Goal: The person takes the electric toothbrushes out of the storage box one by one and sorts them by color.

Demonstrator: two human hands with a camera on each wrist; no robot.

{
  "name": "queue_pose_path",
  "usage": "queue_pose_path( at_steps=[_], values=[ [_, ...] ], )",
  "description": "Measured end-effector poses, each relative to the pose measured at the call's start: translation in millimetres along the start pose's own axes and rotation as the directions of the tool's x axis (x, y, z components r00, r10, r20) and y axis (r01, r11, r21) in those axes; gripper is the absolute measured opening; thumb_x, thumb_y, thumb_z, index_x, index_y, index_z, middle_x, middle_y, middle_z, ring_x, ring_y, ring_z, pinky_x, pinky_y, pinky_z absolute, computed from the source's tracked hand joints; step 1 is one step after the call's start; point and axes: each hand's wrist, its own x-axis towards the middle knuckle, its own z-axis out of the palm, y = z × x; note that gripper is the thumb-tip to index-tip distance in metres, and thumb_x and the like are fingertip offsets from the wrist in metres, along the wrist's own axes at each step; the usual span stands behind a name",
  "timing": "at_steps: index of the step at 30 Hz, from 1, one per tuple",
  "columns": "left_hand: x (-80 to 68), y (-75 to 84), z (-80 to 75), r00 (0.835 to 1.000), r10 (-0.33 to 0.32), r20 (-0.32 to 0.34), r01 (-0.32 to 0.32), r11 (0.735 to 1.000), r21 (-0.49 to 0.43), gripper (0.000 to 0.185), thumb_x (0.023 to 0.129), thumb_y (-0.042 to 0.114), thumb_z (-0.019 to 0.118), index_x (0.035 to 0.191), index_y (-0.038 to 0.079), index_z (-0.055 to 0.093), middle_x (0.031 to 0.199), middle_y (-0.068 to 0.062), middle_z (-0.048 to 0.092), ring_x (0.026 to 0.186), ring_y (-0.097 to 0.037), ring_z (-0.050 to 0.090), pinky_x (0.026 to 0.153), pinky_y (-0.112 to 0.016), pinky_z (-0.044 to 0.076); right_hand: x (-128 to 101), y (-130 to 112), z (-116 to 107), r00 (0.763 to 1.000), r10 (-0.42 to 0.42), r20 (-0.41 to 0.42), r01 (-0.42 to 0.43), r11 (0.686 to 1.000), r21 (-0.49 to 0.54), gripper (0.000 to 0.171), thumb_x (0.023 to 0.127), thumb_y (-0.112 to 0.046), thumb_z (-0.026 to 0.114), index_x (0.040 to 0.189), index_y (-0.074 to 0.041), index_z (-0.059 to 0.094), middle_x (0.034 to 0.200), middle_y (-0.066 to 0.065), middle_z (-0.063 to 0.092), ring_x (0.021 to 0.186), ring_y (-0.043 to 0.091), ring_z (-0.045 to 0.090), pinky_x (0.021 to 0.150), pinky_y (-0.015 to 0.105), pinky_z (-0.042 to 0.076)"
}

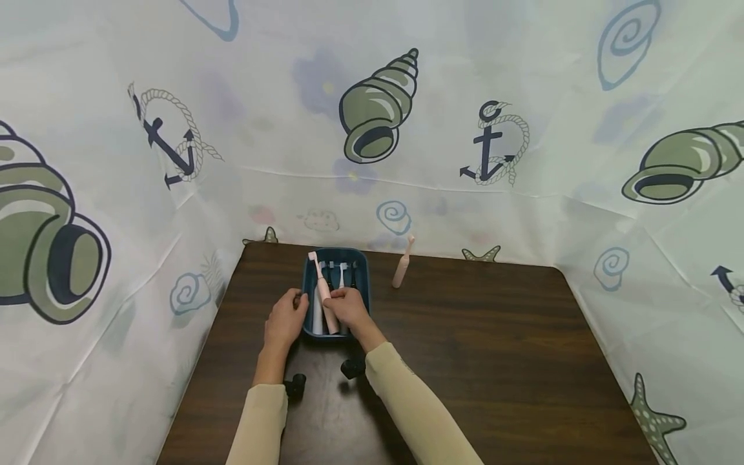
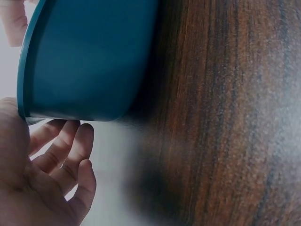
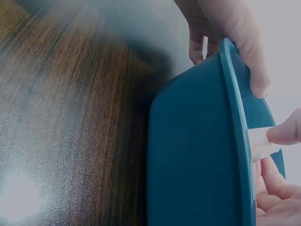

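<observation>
A dark blue tray stands near the table's far edge. My left hand grips its left side, with the thumb over the rim and the fingers against the outer wall, as the right wrist view shows. Between thumb and fingers, my right hand pinches the handle of a pink electric toothbrush. That toothbrush slants inside the tray, its head at the far left corner. Beside it in the tray lie a white handle and a toothbrush with a pale head, partly covered by my right hand.
Another pink electric toothbrush stands upright on the brown wooden table, right of the tray. Small black devices hang at both wrists. A patterned white cloth surrounds the table's back and sides.
</observation>
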Motion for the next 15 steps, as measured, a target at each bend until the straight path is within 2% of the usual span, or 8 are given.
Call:
queue_pose_path(
  at_steps=[8, 15],
  values=[
    [0.4, 1.5, -2.7, 1.0, 0.017, -0.004, -0.017, 1.0, 0.0, 0.046, 0.113, 0.044, 0.048, 0.146, 0.014, 0.06, 0.127, -0.011, 0.07, 0.108, -0.034, 0.065, 0.092, -0.06, 0.048, -2.6, -1.5, -4.7, 1.0, -0.026, -0.017, 0.027, 0.997, 0.078, 0.035, 0.099, -0.017, 0.075, 0.129, 0.0, 0.069, 0.116, 0.015, 0.072, 0.1, 0.022, 0.07, 0.091, 0.04, 0.061],
    [-3.7, 1.8, -1.4, 1.0, 0.015, -0.013, -0.015, 1.0, 0.0, 0.044, 0.112, 0.044, 0.049, 0.142, 0.015, 0.061, 0.123, -0.011, 0.07, 0.105, -0.034, 0.065, 0.091, -0.058, 0.048, -4.3, 2.0, -7.4, 0.997, -0.067, -0.028, 0.07, 0.99, 0.12, 0.036, 0.1, -0.013, 0.073, 0.133, -0.001, 0.066, 0.12, 0.014, 0.07, 0.102, 0.021, 0.068, 0.089, 0.037, 0.059]
  ],
)
